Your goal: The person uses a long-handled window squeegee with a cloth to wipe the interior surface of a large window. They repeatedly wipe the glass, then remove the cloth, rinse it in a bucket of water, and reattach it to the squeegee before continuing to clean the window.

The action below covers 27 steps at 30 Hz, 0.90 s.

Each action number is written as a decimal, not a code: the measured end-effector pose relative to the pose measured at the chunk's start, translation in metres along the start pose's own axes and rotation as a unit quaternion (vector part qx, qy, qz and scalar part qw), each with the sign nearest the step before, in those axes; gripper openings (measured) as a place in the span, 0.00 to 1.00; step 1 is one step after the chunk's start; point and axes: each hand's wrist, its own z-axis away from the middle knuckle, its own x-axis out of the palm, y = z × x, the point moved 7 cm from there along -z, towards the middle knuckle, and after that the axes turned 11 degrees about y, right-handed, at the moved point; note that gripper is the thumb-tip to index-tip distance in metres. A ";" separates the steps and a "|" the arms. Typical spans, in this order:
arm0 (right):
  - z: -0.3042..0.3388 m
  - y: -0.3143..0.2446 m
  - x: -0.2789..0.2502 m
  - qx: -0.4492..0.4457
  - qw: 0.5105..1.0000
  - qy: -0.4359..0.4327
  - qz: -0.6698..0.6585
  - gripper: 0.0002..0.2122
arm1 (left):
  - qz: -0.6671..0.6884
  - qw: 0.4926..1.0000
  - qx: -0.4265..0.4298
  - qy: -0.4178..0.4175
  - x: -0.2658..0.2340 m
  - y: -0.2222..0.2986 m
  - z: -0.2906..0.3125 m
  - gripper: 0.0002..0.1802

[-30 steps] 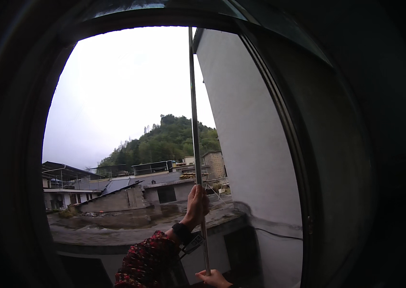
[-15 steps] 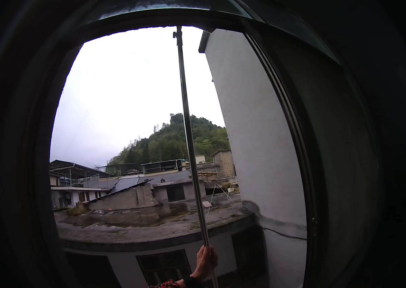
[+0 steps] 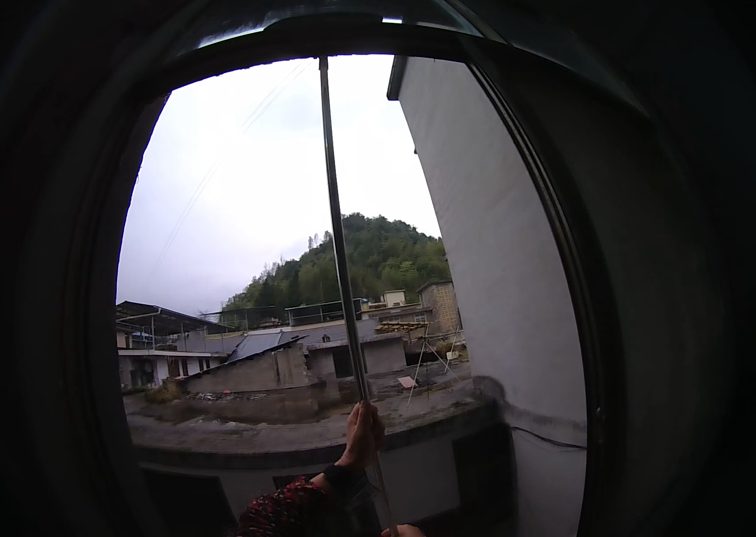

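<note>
A long, thin metal pole (image 3: 339, 233) stands nearly upright in the window opening, leaning slightly left toward its top. My left hand (image 3: 362, 436), below a dark wristband and a red-and-black patterned sleeve, is closed around the pole's lower part. At the bottom edge of the picture, only the top of my right hand (image 3: 403, 531) shows, closed at the pole's lower end. The pole's upper end is hidden behind the top of the window frame (image 3: 288, 45).
The dark right side of the frame (image 3: 566, 233) borders the opening. Outside, a tall grey wall (image 3: 503, 224) rises close on the right, with a cable low on it. Below lies a flat roof (image 3: 244, 434); farther off are low buildings and a wooded hill (image 3: 369, 251).
My left hand has moved up with the pole, whose fitting at the top has gone out of sight. My right hand has come in at the bottom. The outside scene has shifted slightly right.
</note>
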 end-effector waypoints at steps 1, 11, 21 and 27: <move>0.004 0.002 0.001 0.005 1.000 -0.002 -0.003 0.16 | -0.005 1.000 -0.007 0.013 -0.009 -0.013 0.018 0.17; 0.020 0.004 0.002 0.004 1.000 -0.012 -0.007 0.17 | 0.015 0.998 -0.035 0.050 -0.029 -0.037 0.048 0.17; -0.012 0.027 0.001 -0.074 0.997 -0.016 0.035 0.18 | 0.009 0.997 0.007 0.073 -0.047 -0.021 -0.003 0.18; 0.010 0.021 0.015 -0.026 0.998 -0.049 0.007 0.17 | 0.048 0.993 -0.016 0.108 -0.064 -0.072 0.101 0.19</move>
